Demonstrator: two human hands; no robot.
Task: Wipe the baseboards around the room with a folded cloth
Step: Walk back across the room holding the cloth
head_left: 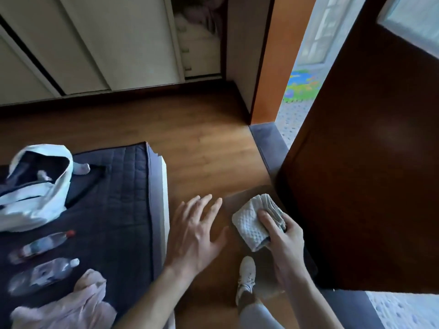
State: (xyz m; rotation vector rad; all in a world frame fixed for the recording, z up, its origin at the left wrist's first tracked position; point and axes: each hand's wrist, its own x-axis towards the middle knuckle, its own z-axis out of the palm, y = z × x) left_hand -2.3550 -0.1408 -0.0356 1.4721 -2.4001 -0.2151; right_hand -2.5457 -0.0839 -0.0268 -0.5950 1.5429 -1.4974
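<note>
The right hand's (285, 241) grip was closed around the cloth (251, 224), thumb on top and fingers curled beneath, holding it in the air above the floor (202, 150) just beside the open door (356, 162). The left hand (197, 236) hung near it with its grip open, fingers spread and holding nothing.

The cloth was pale grey-white with a waffle weave, folded into a thick pad, its stacked layers showing at the far end. It looked dry and clean, though that was hard to tell.

No wiping seemed to be in hand yet: the cloth touched no baseboard (243, 105), and the person stood upright, one white shoe (247, 271) below the hands. This read as the carry to the start of a wall. The next move would likely call for crouching and pressing a flat face of the pad against the dark strip ahead.

To the left lay a bed (114, 210) with a white bag (40, 186) and bottles (45, 245).
</note>
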